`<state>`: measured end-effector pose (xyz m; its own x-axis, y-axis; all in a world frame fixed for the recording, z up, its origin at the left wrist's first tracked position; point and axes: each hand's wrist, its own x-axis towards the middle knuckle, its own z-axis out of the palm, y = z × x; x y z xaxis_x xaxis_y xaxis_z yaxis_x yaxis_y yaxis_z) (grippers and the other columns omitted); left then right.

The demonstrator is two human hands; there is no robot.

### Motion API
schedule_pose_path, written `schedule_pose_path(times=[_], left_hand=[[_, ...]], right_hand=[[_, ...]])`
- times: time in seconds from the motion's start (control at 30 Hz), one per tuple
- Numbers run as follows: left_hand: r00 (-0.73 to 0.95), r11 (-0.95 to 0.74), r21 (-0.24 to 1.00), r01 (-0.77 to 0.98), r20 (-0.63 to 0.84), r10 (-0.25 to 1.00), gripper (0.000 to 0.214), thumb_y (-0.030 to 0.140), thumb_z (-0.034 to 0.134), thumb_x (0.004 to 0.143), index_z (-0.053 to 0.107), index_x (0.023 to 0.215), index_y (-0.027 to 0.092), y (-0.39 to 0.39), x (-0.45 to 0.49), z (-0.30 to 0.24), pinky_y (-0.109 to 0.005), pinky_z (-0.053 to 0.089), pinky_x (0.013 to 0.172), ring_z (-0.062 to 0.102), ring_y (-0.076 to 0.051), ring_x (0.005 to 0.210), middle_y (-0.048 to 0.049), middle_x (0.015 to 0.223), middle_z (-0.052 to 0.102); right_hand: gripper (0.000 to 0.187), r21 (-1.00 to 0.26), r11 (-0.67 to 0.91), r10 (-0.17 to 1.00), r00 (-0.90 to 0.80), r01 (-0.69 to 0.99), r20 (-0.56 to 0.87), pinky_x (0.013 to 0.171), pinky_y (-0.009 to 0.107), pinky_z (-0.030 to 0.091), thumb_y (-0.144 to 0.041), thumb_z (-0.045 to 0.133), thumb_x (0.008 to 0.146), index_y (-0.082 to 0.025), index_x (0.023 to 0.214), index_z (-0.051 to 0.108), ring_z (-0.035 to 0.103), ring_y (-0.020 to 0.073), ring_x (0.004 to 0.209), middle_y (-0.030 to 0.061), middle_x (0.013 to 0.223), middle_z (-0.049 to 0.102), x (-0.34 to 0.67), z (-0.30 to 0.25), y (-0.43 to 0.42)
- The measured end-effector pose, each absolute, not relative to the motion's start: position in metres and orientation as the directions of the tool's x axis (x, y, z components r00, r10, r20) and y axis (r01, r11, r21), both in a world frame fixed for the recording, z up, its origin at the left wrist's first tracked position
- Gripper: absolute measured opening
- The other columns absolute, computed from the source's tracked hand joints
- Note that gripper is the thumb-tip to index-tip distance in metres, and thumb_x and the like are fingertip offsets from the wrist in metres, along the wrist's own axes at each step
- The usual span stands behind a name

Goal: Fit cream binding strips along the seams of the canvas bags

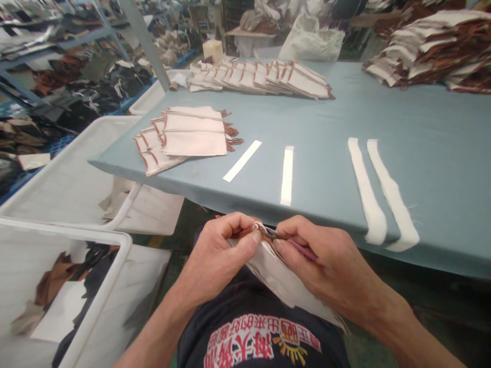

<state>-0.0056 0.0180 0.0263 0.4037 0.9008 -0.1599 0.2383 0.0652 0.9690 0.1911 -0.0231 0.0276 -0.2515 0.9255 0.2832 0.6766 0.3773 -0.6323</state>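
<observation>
1. The tabletop (318,128), blue-green, stretches across the view.
2. Left of the tabletop stand two white bins: the far bin (69,179) holds a few pale scraps, the near bin (146,271) brown, black and white ones.
3. On the tabletop's far right part lies a pile (433,48) of cream and brown pieces.
4. Along the tabletop's far edge, toward its left end, a row (257,76) of cream pieces overlaps.
5. At the tabletop's left end sits a stack (195,130) of cream pieces with brown edging.
6. The cloth (284,276), cream, is off the tabletop, just in front of its near edge, above the person's lap.
7. The left hand (230,250), by the tabletop's near edge, has its fingers pinching the cloth's upper end.
8. The right hand (318,255), also by that edge, has its fingers pinching the tool.
9. Two long strips (366,194), white, lie on the tabletop's right half.
10. Two short strips (287,176) lie near the tabletop's middle.
11. The tool (301,249), purple-handled, is in front of the tabletop, its metal tip at the cloth's pinched end.
</observation>
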Motion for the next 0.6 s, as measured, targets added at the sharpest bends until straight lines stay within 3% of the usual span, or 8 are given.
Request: schedule_pose_path(times=[0.27, 0.47, 0.6], left_hand=[[0.407, 0.06, 0.969, 0.241, -0.157, 0.9, 0.018, 0.03, 0.061, 0.09, 0.066, 0.08, 0.016, 0.015, -0.008, 0.023, -0.027, 0.042, 0.067, 0.054, -0.016, 0.074, -0.0024, 0.081, 0.065], [0.413, 0.058, 0.973, 0.222, -0.148, 0.898, 0.018, 0.029, 0.061, 0.09, 0.064, 0.078, 0.016, 0.013, -0.009, 0.023, -0.026, 0.042, 0.067, 0.053, -0.015, 0.074, -0.001, 0.08, 0.064], [0.39, -0.034, 0.956, 0.291, -0.087, 0.917, 0.017, 0.022, 0.057, 0.09, 0.061, 0.074, 0.017, 0.011, -0.007, 0.025, -0.025, 0.04, 0.067, 0.052, -0.014, 0.072, 0.0011, 0.077, 0.063]], right_hand=[[0.009, -0.562, 0.413, 0.885, -0.169, 0.716, 0.435, 0.05, 0.024, 0.034, -0.018, 0.057, 0.097, -0.019, 0.089, 0.061, 0.047, 0.0094, 0.045, -0.0062, 0.063, 0.061, 0.179, 0.017, -0.027], [0.014, -0.507, 0.407, 0.88, -0.177, 0.76, 0.441, 0.051, 0.024, 0.036, -0.019, 0.054, 0.098, -0.019, 0.087, 0.062, 0.053, 0.0103, 0.046, -0.0053, 0.061, 0.062, 0.175, 0.021, -0.029], [0.021, -0.434, 0.412, 0.866, -0.196, 0.801, 0.461, 0.053, 0.026, 0.037, -0.021, 0.052, 0.101, -0.019, 0.085, 0.065, 0.06, 0.0124, 0.05, -0.0028, 0.061, 0.066, 0.174, 0.023, -0.029]])
